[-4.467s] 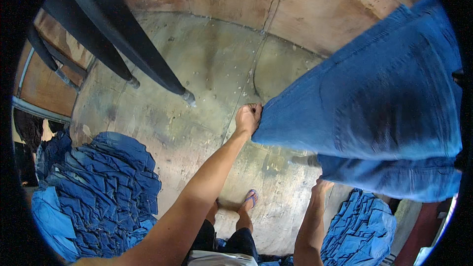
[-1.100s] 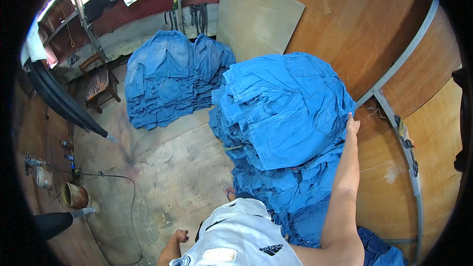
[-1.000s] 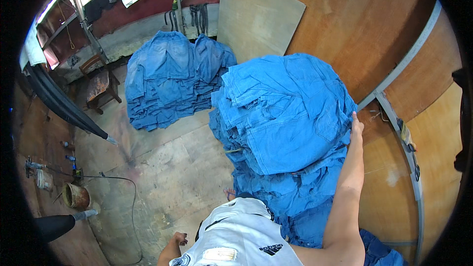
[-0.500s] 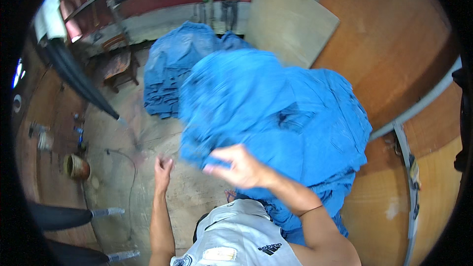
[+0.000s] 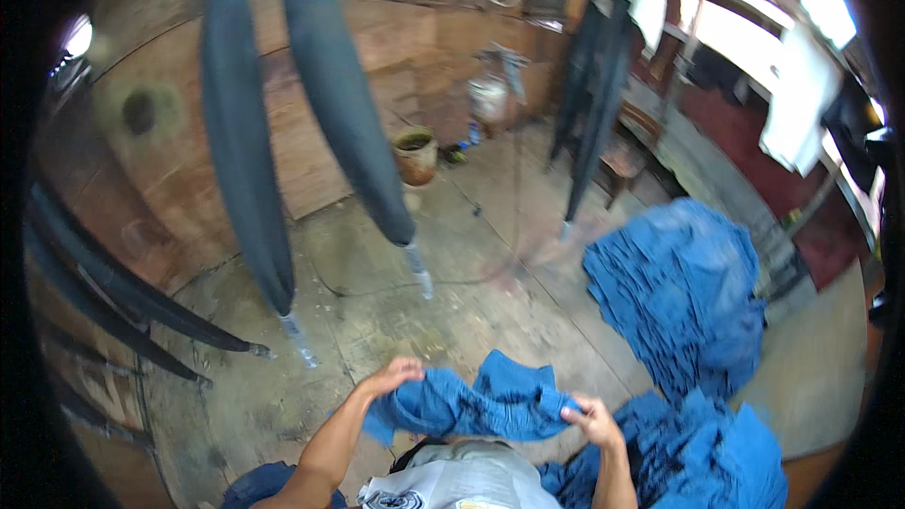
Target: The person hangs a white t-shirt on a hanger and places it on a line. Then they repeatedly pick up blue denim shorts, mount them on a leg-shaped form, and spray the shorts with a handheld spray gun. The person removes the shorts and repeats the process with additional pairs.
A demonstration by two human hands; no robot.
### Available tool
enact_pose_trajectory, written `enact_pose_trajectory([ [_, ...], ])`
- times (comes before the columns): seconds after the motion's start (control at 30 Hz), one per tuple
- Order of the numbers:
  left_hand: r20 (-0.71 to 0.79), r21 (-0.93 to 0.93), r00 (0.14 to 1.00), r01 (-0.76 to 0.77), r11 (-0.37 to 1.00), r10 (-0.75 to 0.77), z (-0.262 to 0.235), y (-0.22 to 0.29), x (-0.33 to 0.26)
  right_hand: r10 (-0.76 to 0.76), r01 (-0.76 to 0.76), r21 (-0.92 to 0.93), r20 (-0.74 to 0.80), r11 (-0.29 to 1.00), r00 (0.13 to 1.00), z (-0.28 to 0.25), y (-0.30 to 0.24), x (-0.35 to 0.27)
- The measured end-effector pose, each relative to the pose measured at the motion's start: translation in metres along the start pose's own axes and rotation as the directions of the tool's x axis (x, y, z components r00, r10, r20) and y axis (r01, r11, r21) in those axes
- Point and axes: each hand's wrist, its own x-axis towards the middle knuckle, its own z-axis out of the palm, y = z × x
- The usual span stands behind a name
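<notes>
Stretched between my two hands in front of my body is a pair of blue jeans (image 5: 471,407), bunched, with what looks like its waistband running across. My left hand (image 5: 400,373) grips the left end. At the right end, my right hand (image 5: 594,419) pinches the cloth between thumb and fingers. A heap of similar blue denim (image 5: 698,457) lies beside my right forearm. More blue denim (image 5: 273,483) shows low on the left, partly hidden by my left arm.
Another blue denim stack (image 5: 679,283) lies on the floor at the right. Long dark fabric tubes (image 5: 344,104) with clear plastic ends hang ahead and left. A bucket (image 5: 415,156) stands by the wooden wall, a cable (image 5: 424,281) crosses the floor, and a wooden chair (image 5: 622,155) stands farther back.
My view has swung left, from the denim heap toward the hanging tubes. Both hands, apart and seemingly without cloth before, now hold the jeans between them.
</notes>
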Motion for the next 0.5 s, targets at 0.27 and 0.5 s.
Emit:
enact_pose_trajectory([
  [0.27,0.150,-0.044,0.672,0.737,0.674,-0.725,0.004,-0.130,-0.132,0.794,-0.431,-0.752,0.197,0.498,0.575,0.153,0.064,0.136],
  [0.5,0.054,-0.039,0.880,0.475,0.879,-0.472,-0.036,-0.149,-0.149,0.754,0.495,-0.835,0.482,0.241,0.445,0.224,0.051,0.252],
])
